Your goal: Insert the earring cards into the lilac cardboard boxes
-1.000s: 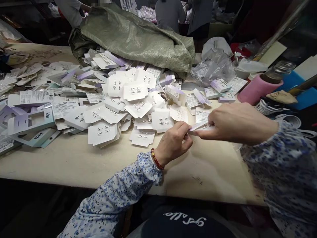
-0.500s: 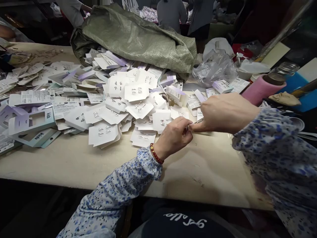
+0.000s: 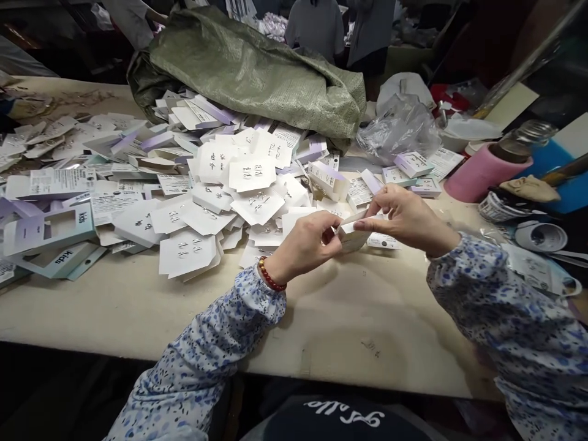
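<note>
White, blue-flecked sleeves [image 3: 193, 361] reach over the near edge of the worktop [image 3: 321, 318], with a red beaded bracelet [image 3: 267, 277] at the left wrist. Both hands meet right of the middle, fingers drawn in narrow: the left hand [image 3: 305, 242] pinches the left end of a small box [image 3: 353, 240], and the right hand [image 3: 404, 217] grips its upper right edge between thumb and fingers. Whether that box touches the worktop cannot be told. Its top looks partly open, though fingers hide some of it.

The step in hand seems to be work on that open end; the next move likely calls for a steady left pinch and light pressure from the right thumb, since thin card would crease easily.

Just beyond lies a printed box [image 3: 386, 241]. White cards [image 3: 186, 258] bearing small metal pieces [image 3: 252, 171] spread to the left, among lilac and mint boxes [image 3: 85, 223]. At the right stands a pink roll [image 3: 487, 170]. Farther off are a green sack [image 3: 257, 73], a clear plastic bag [image 3: 399, 128] and people [image 3: 315, 30].
</note>
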`<state>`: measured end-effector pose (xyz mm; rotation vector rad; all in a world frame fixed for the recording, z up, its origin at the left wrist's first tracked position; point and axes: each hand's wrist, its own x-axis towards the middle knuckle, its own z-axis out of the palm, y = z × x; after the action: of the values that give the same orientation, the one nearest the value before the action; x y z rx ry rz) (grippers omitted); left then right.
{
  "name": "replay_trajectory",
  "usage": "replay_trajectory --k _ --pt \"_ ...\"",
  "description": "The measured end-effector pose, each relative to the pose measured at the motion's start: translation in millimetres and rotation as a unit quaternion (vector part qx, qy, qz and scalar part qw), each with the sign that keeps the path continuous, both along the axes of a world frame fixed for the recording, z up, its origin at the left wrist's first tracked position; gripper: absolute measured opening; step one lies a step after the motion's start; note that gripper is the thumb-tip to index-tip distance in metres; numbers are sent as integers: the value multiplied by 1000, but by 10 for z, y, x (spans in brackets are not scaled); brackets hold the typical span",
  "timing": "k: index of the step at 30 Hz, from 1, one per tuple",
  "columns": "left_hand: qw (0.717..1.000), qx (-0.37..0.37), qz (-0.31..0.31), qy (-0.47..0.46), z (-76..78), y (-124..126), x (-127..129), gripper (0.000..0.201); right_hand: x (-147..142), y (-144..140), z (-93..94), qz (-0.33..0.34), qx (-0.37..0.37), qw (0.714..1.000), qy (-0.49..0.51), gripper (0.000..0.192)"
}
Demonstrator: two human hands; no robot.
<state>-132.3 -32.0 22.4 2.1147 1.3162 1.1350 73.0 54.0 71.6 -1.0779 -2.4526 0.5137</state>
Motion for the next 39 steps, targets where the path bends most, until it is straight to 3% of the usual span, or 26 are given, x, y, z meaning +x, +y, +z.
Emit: replay_trajectory --k 6,11,13,16,18,21,25,28,32,35,39 --pt "1000 -6 -19 -20 13 18 -74 13 27 -113 -203 20 -146 982 122 40" --pt "997 -24 -4 -72 -77 42 -41 15 -46 -200 -498 -54 -73 980 179 31" --pt "991 -52 26 -123 -162 46 17 14 -94 -216 -650 -91 -99 960 247 38" --pt "974 -92 78 -191 -267 22 127 12 -122 -245 -777 -103 -205 906 357 48" --pt "967 -99 103 -210 -287 -15 186 11 -113 -285 -772 -78 -271 879 384 45" --pt "970 -73 126 -194 -265 -82 219 8 -99 -362 -718 -35 -304 873 379 32" --pt "964 -90 140 -210 -284 -121 203 8 -149 -429 -769 -30 -293 873 389 26" --pt "951 -101 152 -250 -355 -109 205 4 -214 -466 -880 -61 -220 888 400 22" --pt "938 -3 201 -284 -472 -89 228 19 -271 -526 -1006 -137 -63 889 433 23" --pt "945 89 214 -232 -541 -81 221 17 -293 -535 -1068 -163 -30 876 454 24" --pt "959 169 186 -131 -562 -78 171 7 -309 -520 -1108 -153 31 876 457 5"
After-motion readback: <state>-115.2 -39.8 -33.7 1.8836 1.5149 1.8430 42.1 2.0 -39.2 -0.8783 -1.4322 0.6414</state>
